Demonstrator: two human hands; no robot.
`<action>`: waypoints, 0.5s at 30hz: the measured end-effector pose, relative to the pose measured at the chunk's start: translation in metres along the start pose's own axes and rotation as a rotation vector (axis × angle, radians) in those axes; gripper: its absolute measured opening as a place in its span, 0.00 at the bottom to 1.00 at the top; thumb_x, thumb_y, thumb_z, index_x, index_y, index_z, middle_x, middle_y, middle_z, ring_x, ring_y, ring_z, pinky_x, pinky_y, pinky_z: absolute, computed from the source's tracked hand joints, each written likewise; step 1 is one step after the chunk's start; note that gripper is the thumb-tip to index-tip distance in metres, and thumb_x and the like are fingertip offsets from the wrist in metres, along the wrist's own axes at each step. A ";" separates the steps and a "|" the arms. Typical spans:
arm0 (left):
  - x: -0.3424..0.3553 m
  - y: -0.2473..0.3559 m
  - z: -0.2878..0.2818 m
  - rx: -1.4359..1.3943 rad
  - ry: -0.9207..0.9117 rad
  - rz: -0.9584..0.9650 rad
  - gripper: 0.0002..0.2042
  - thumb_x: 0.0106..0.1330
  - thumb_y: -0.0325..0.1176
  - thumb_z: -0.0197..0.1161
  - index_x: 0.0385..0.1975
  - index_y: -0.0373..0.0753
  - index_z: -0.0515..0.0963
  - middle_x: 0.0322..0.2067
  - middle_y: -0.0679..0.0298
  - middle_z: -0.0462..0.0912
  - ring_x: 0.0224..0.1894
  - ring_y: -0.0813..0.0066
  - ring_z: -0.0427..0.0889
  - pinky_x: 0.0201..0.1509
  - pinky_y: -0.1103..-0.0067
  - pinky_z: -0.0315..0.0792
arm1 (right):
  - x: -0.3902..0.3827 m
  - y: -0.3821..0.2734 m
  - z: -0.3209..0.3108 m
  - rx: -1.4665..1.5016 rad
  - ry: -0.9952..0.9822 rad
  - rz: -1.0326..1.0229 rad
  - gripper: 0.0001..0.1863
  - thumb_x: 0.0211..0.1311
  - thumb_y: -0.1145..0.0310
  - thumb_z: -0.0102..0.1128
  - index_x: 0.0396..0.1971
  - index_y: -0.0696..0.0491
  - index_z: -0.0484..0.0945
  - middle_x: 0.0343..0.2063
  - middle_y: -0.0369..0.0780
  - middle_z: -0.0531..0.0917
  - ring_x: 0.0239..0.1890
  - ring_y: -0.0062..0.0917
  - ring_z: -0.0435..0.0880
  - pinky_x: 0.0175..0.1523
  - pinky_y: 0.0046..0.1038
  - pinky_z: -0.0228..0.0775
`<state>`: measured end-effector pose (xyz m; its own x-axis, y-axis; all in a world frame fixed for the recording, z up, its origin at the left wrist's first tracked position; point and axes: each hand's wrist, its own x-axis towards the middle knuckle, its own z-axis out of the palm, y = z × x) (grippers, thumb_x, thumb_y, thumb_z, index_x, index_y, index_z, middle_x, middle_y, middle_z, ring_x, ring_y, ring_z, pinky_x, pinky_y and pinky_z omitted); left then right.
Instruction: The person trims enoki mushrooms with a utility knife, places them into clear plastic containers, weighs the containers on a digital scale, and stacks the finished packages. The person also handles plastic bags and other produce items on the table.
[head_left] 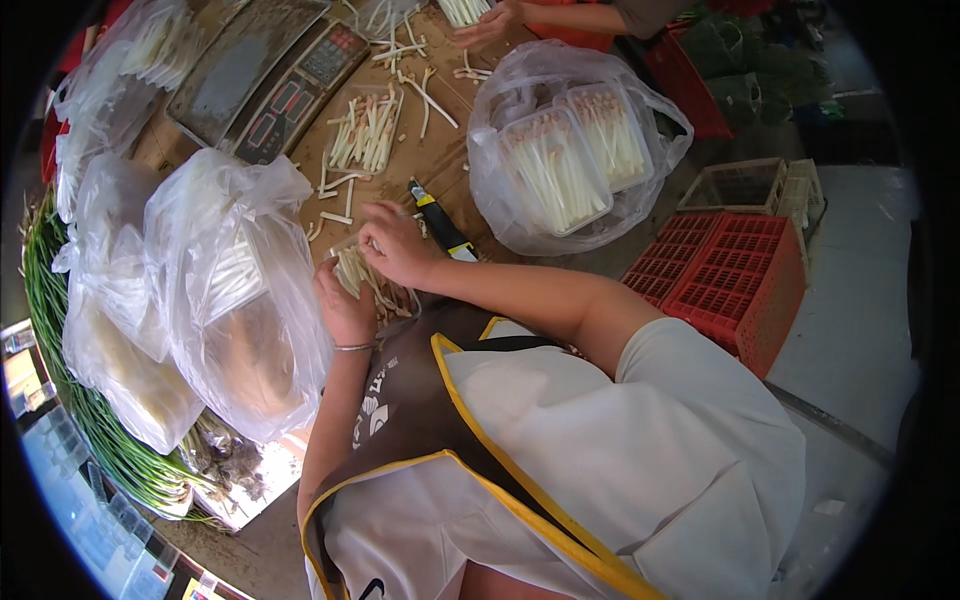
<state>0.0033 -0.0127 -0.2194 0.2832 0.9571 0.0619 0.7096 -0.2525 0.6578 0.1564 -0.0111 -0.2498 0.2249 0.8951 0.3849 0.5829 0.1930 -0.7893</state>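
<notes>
Close to my body sits a small clear tray (397, 302) filled with pale vegetable stalks. My left hand (347, 308) is wrapped around its left side. Over its far end, my right hand (398, 248) has its fingers curled in, and whatever they pinch is hidden. Just right of that hand lies a utility knife (440, 222) with a black and yellow handle. Farther off, another tray of pale stalks (364, 132) rests on the brown tabletop (440, 150). Loose cut stalks (345, 198) are scattered around it.
A clear bag (490, 190) with two packed trays lies to the right. Bulging plastic bags (235, 300) and long green stalks (85, 400) line the left. A digital scale (295, 95) stands far left, red crates (725, 275) at right. A co-worker's hand (492, 25) holds a tray opposite.
</notes>
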 end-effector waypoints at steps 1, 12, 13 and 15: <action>-0.001 -0.001 0.000 -0.018 0.006 -0.015 0.27 0.50 0.24 0.63 0.53 0.33 0.66 0.51 0.47 0.71 0.56 0.44 0.69 0.60 0.61 0.65 | -0.001 0.003 -0.005 0.034 0.025 0.014 0.07 0.52 0.73 0.61 0.30 0.53 0.73 0.47 0.48 0.77 0.53 0.49 0.73 0.55 0.45 0.65; 0.001 0.018 -0.002 0.087 -0.091 -0.057 0.38 0.45 0.29 0.72 0.59 0.33 0.62 0.58 0.47 0.67 0.60 0.45 0.67 0.65 0.64 0.64 | -0.011 0.047 -0.050 -0.065 0.029 0.376 0.26 0.58 0.74 0.55 0.57 0.52 0.60 0.39 0.47 0.82 0.35 0.41 0.83 0.41 0.36 0.74; 0.000 0.007 0.001 0.069 -0.079 -0.039 0.38 0.44 0.30 0.73 0.59 0.33 0.62 0.57 0.47 0.67 0.61 0.45 0.66 0.65 0.64 0.64 | -0.014 0.045 -0.049 -0.086 0.025 0.340 0.27 0.57 0.73 0.56 0.57 0.52 0.60 0.39 0.48 0.82 0.35 0.42 0.83 0.41 0.36 0.74; -0.001 -0.006 0.005 0.049 -0.063 -0.025 0.39 0.44 0.31 0.74 0.59 0.33 0.62 0.57 0.46 0.67 0.61 0.46 0.66 0.65 0.63 0.63 | -0.015 0.034 -0.051 0.001 -0.151 0.459 0.29 0.55 0.71 0.58 0.57 0.55 0.61 0.40 0.50 0.81 0.39 0.44 0.82 0.44 0.38 0.73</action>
<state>0.0021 -0.0125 -0.2265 0.3035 0.9528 -0.0026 0.7475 -0.2365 0.6208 0.2129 -0.0384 -0.2576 0.3429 0.9362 -0.0770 0.4493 -0.2355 -0.8618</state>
